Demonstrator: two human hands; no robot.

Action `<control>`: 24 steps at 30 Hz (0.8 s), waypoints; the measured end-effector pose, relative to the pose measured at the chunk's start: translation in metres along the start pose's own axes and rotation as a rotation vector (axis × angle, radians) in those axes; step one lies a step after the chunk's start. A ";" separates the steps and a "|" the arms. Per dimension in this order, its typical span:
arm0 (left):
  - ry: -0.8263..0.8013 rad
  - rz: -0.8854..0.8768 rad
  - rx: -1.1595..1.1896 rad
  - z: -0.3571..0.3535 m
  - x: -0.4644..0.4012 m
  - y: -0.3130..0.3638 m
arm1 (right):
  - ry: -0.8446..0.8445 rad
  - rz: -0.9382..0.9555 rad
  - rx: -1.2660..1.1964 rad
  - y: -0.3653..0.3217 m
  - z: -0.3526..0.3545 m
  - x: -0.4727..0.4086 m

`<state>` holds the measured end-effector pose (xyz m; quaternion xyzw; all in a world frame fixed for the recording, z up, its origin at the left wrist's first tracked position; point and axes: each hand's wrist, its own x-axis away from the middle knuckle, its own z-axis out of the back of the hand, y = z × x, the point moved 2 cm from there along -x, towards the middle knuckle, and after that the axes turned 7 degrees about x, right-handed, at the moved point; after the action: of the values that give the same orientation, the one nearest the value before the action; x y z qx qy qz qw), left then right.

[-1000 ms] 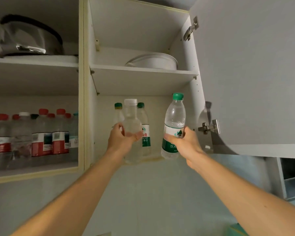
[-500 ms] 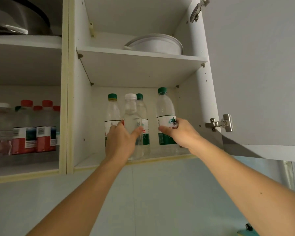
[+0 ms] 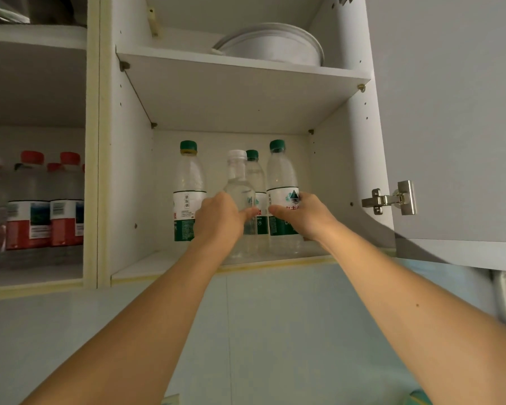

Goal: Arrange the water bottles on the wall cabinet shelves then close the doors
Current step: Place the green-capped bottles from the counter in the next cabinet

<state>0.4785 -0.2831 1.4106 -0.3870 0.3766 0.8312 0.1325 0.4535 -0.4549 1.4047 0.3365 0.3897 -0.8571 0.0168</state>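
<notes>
My left hand (image 3: 221, 216) grips a clear white-capped bottle (image 3: 240, 182) that stands on the lower shelf (image 3: 146, 266) of the open wall cabinet. My right hand (image 3: 301, 214) grips a green-capped, green-labelled bottle (image 3: 282, 176) standing just right of it. Another green-capped bottle (image 3: 187, 188) stands to the left, and a third (image 3: 254, 173) is partly hidden behind the white-capped one. The cabinet door (image 3: 450, 112) hangs open on the right.
The left compartment holds several red-capped, red-labelled bottles (image 3: 47, 206). A white bowl (image 3: 272, 46) sits on the upper shelf (image 3: 240, 68). A metal hinge (image 3: 390, 198) sticks out from the door. Pale tiled wall (image 3: 275, 331) lies below the cabinet.
Both hands moved forward into the cabinet and set their bottles down on the lower shelf; the green-capped bottle went from outside the front edge to standing beside the white-capped one.
</notes>
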 end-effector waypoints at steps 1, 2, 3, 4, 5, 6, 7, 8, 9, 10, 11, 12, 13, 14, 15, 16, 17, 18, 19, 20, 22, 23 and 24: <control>-0.010 0.007 0.004 -0.003 -0.002 0.000 | 0.002 -0.008 0.007 0.000 -0.001 -0.002; -0.018 0.014 0.004 -0.006 -0.004 0.000 | 0.006 -0.015 0.015 0.001 -0.002 -0.003; -0.021 0.021 0.002 -0.009 -0.005 0.000 | 0.009 -0.019 0.021 0.002 -0.004 -0.005; -0.020 0.029 -0.001 -0.012 -0.006 0.001 | 0.011 -0.021 0.023 0.003 -0.005 -0.006; -0.021 0.039 -0.004 -0.014 -0.006 0.001 | 0.011 -0.027 0.021 0.004 -0.006 -0.008; -0.023 0.052 -0.008 -0.016 -0.006 0.002 | 0.012 -0.035 0.018 0.005 -0.007 -0.010; -0.028 0.065 -0.009 -0.017 -0.006 0.003 | 0.012 -0.041 0.016 0.006 -0.008 -0.011; -0.033 0.078 -0.004 -0.017 -0.006 0.004 | 0.011 -0.044 0.017 0.006 -0.008 -0.012; -0.040 0.087 0.013 -0.016 -0.005 0.004 | 0.011 -0.045 0.019 0.006 -0.009 -0.013; -0.052 0.087 0.041 -0.015 -0.005 0.004 | 0.017 -0.044 0.023 0.006 -0.010 -0.013; -0.068 0.081 0.073 -0.014 -0.005 0.004 | 0.029 -0.044 0.031 0.007 -0.011 -0.012; -0.086 0.073 0.097 -0.013 -0.003 0.003 | 0.042 -0.044 0.040 0.007 -0.011 -0.012; -0.103 0.066 0.114 -0.011 -0.002 0.002 | 0.047 -0.047 0.051 0.007 -0.011 -0.011; -0.115 0.065 0.124 -0.009 0.002 0.001 | 0.040 -0.049 0.066 0.007 -0.011 -0.009; -0.120 0.066 0.134 -0.007 0.006 -0.001 | 0.021 -0.047 0.089 0.007 -0.010 -0.007; -0.115 0.060 0.146 -0.005 0.010 -0.003 | 0.003 -0.039 0.123 0.008 -0.008 -0.004; -0.103 0.044 0.158 -0.001 0.015 -0.005 | -0.004 -0.026 0.169 0.009 -0.007 -0.001; -0.089 0.018 0.168 0.003 0.019 -0.006 | 0.015 -0.008 0.221 0.009 -0.006 0.005; -0.070 -0.015 0.174 0.008 0.023 -0.007 | 0.066 0.018 0.269 0.010 -0.005 0.011; -0.051 -0.052 0.173 0.014 0.029 -0.008 | 0.137 0.053 0.310 0.011 -0.004 0.018; -0.041 -0.130 0.186 0.029 0.040 -0.010 | 0.272 0.142 0.369 0.010 -0.001 0.035; -0.054 -0.163 0.215 0.036 0.047 -0.011 | 0.319 0.191 0.384 0.008 0.000 0.045; -0.077 -0.189 0.258 0.043 0.055 -0.013 | 0.355 0.235 0.385 0.006 0.000 0.057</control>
<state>0.4253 -0.2471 1.3812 -0.3684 0.4366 0.7741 0.2728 0.4113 -0.4459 1.3674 0.5212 0.1752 -0.8351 -0.0166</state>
